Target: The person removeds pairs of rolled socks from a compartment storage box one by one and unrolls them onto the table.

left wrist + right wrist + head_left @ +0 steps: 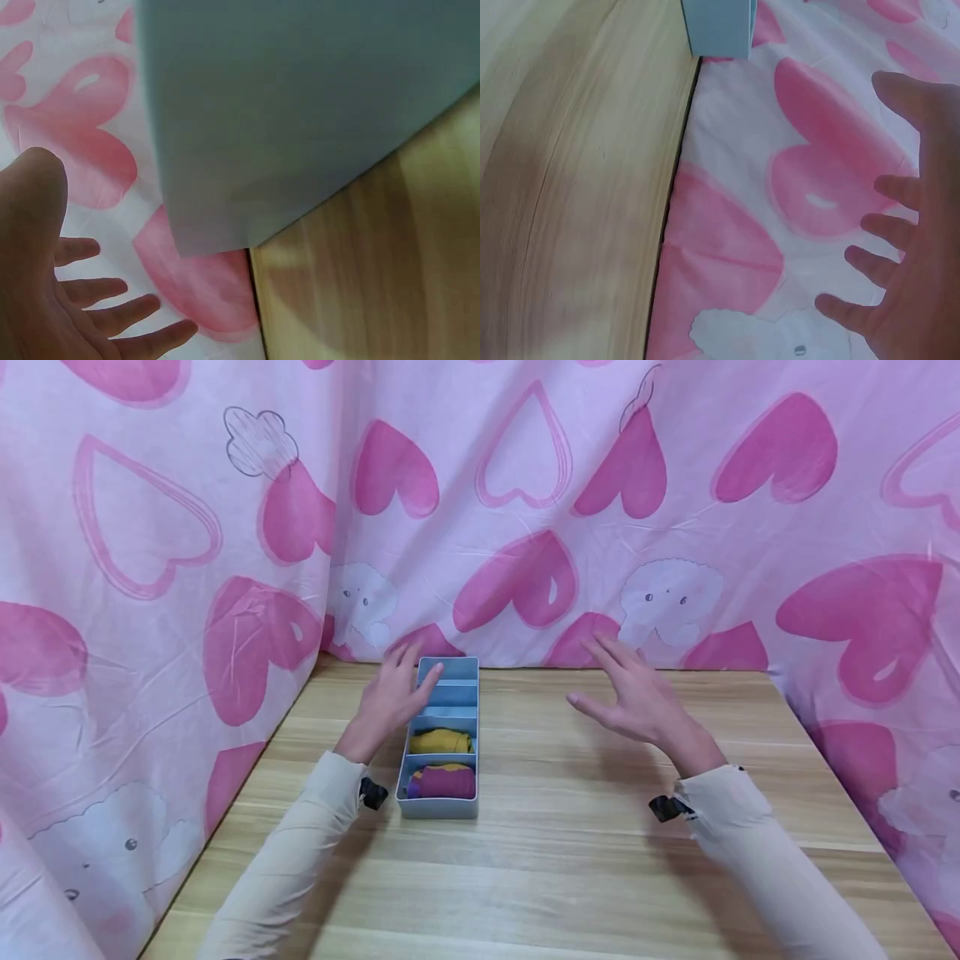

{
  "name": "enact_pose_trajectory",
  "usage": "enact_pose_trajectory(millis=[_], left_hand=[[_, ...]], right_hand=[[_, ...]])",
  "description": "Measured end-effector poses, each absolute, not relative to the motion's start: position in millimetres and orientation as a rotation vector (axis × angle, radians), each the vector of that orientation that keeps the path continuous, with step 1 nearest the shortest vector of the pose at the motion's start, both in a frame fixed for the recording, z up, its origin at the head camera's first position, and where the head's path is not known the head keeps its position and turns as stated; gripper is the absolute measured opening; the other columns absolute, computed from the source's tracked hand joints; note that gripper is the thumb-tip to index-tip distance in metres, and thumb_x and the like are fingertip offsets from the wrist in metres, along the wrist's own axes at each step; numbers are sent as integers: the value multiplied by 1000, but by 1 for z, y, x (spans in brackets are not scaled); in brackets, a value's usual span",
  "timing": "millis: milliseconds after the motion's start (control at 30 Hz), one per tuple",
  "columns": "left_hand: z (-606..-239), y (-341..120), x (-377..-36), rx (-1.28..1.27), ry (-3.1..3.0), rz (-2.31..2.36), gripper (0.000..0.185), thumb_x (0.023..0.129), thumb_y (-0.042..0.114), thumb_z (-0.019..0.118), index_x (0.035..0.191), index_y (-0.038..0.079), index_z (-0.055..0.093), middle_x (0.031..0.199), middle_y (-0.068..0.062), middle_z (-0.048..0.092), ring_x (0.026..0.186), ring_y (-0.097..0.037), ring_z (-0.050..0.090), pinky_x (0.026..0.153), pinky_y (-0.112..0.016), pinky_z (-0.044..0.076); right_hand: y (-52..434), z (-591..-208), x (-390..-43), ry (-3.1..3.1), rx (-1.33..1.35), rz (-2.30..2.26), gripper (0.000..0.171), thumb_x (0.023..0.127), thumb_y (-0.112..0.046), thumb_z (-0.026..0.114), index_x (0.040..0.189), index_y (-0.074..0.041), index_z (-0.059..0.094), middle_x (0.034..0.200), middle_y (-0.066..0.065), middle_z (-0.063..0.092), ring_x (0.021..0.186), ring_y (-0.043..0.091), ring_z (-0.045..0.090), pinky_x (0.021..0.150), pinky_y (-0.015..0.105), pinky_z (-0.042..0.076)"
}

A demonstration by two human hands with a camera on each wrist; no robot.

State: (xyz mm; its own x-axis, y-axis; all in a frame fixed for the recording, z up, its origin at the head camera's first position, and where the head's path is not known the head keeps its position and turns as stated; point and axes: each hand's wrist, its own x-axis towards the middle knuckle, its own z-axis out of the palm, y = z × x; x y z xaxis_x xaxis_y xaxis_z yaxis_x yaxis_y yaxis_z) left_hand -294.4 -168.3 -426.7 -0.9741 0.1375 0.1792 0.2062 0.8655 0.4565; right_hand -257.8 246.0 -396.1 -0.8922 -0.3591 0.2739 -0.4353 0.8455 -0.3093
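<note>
A long grey-blue box with several compartments stands on the table, left of the middle. Its nearest compartment holds a rolled maroon cloth piece with yellow and purple parts; the one behind holds a rolled mustard-yellow cloth piece. Toward the back, the far compartments show bare blue floors. My left hand hovers at the box's left side, fingers spread, thumb overlapping the rim in the head view. In the left wrist view the box wall looms beside that hand. Off to the right, my right hand hangs over the table with fingers extended, holding nothing.
The wooden table reaches back to a pink curtain printed with hearts, which also hangs along the left and right sides. Black straps sit at both wrists, over light sleeves.
</note>
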Motion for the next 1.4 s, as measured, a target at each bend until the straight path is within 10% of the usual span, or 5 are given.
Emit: enact_pose_trajectory(millis=[567, 1400], left_hand=[[-457, -183, -287, -241, -2893, -833, 44, 110, 28, 57, 152, 14, 58, 147, -13, 68, 111, -32, 75, 89, -55, 65], [-486, -188, -278, -44, -2750, -1224, 47, 111, 42, 57, 157, 33, 53, 133, -14, 76, 118, -35, 75, 104, -62, 59]], right_hand=[[217, -394, -240, -2705, 744, 551, 78, 99, -51, 71, 168, -36, 38, 174, -1, 40, 159, 29, 42, 113, 70, 48], [171, -407, -215, -2698, 883, 650, 76, 100, -46, 70, 168, -36, 38, 168, -4, 49, 152, 26, 52, 117, 61, 50]])
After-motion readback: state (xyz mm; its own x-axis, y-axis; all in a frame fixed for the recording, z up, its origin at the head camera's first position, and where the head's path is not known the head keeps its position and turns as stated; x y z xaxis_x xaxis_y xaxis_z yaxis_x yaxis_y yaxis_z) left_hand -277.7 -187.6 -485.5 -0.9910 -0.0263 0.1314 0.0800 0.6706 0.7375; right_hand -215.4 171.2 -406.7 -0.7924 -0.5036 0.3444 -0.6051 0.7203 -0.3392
